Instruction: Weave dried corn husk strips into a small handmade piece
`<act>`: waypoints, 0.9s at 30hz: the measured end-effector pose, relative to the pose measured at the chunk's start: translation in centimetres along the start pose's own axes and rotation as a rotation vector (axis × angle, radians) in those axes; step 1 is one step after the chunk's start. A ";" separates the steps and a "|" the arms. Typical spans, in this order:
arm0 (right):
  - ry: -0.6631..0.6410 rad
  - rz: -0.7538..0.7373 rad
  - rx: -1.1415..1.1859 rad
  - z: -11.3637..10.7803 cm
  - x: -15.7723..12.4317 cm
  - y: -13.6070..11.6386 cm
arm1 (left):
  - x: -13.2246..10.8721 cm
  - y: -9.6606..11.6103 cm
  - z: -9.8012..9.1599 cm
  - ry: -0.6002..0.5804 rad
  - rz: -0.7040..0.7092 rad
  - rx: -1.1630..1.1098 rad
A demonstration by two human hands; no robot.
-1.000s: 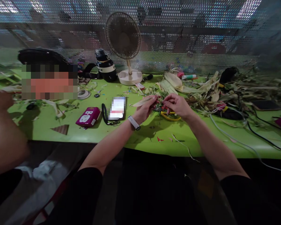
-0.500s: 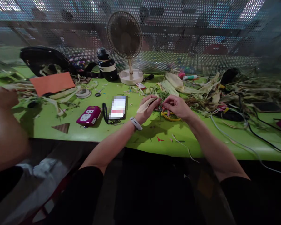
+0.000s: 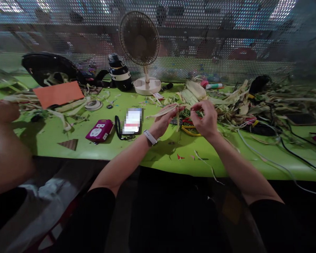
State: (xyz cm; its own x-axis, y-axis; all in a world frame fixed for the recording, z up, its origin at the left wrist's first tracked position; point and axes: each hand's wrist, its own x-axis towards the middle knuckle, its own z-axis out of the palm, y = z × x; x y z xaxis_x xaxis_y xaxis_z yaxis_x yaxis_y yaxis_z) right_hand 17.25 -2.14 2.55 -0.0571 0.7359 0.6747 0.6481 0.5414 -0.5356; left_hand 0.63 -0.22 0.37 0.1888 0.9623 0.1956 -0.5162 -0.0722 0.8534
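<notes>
**Husk strip held between two hands over the green counter**

Head view: the husk strip [image 3: 165,111], pale and long, lies across the fingers of the left hand [image 3: 163,123], which are pinched on it, its free tip pointing away to that hand's left. A narrow sliver hangs down from it between the two hands. The right hand [image 3: 205,119] is raised just beside the strip's other end, fingertips drawn together; whether they grip a fibre of it is too small to tell. The hands are close but not touching. A watch [image 3: 150,137] sits on the left wrist. Yellow-handled pliers [image 3: 191,132] lie on the counter [image 3: 160,154] under the right hand. A phone [image 3: 132,121] lies just left of the left hand, and a heap of husks [image 3: 226,102] is beyond the right hand. Another person's arm [image 3: 2,147] shows far to the left.
</notes>
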 end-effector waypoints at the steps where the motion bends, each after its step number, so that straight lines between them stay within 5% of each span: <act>1: -0.097 -0.005 0.001 0.1 -0.2 -0.3 | -0.1 0.1 0.1 0.010 -0.005 -0.003; 5: -0.342 0.032 0.041 1.3 -1.0 -0.8 | -0.5 0.0 0.4 0.034 -0.015 -0.025; 10: -0.400 0.123 0.189 2.5 -1.3 -0.5 | -0.2 -0.8 0.2 0.078 -0.009 -0.016; 21: -0.567 0.012 0.299 2.5 -1.1 -0.1 | -1.0 0.2 0.7 0.072 0.022 0.104; 23: -0.543 0.001 0.225 2.3 -1.3 -0.4 | -0.9 0.3 0.6 0.067 0.042 0.126; 27: -0.274 -0.103 -0.063 1.6 -2.1 -1.9 | -1.1 0.6 0.5 0.062 0.085 0.253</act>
State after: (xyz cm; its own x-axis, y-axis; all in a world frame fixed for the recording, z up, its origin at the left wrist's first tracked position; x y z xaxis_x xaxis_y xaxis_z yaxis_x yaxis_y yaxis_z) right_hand 14.90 -4.05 1.36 -0.3226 0.7654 0.5569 0.6734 0.5990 -0.4332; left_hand 0.49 -1.48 0.91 0.0983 0.9637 0.2482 -0.3010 -0.2089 0.9305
